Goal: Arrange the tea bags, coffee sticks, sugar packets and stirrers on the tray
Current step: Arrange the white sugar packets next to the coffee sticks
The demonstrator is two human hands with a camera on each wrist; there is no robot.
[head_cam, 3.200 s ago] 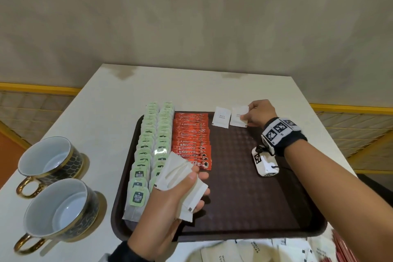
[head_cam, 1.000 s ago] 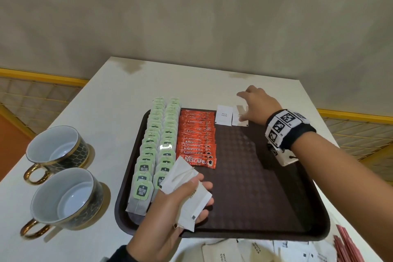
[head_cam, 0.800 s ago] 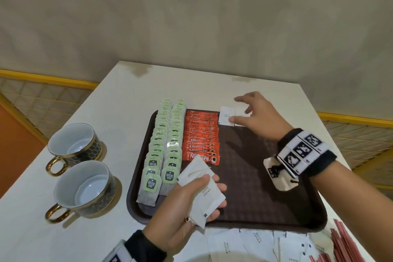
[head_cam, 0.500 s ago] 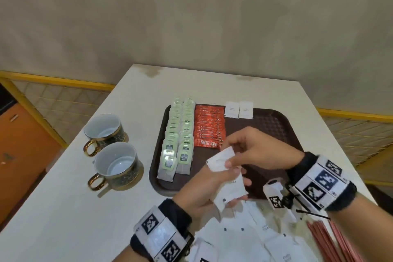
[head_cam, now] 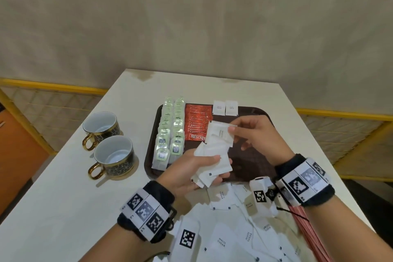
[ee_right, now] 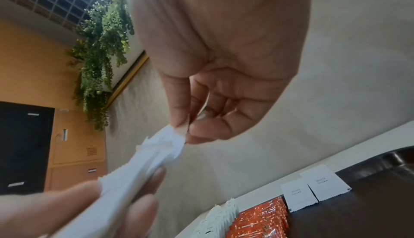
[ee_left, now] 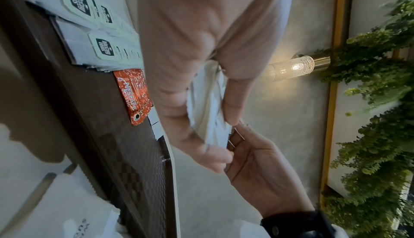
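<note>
The left hand [head_cam: 189,173] holds a fanned stack of sugar packets [head_cam: 214,161] — plain white sachets with a small dark square near one edge — above the near part of the tray [head_cam: 255,155]. The right hand [head_cam: 255,134] pinches the top packet [head_cam: 220,134] of that stack between thumb and forefinger, its other fingers loosely curled.

On the dark brown tray, two rows of pale green tea bags [head_cam: 171,132] run along the left side, overlapping like shingles. Just right of them lies a column of orange-red coffee sticks [head_cam: 196,123], and two placed packets [head_cam: 225,108] marked "WHITE SUGAR" sit side by side at the far edge.

More loose packets [head_cam: 229,229] are heaped on the white tabletop [head_cam: 63,198] between the forearms, near the tray's front rim. Pinkish-red stirrers [head_cam: 306,227] lie at the right — partly hidden under the right wrist. Two black-and-gold cups [head_cam: 108,142] stand left of the tray, well apart from it.
</note>
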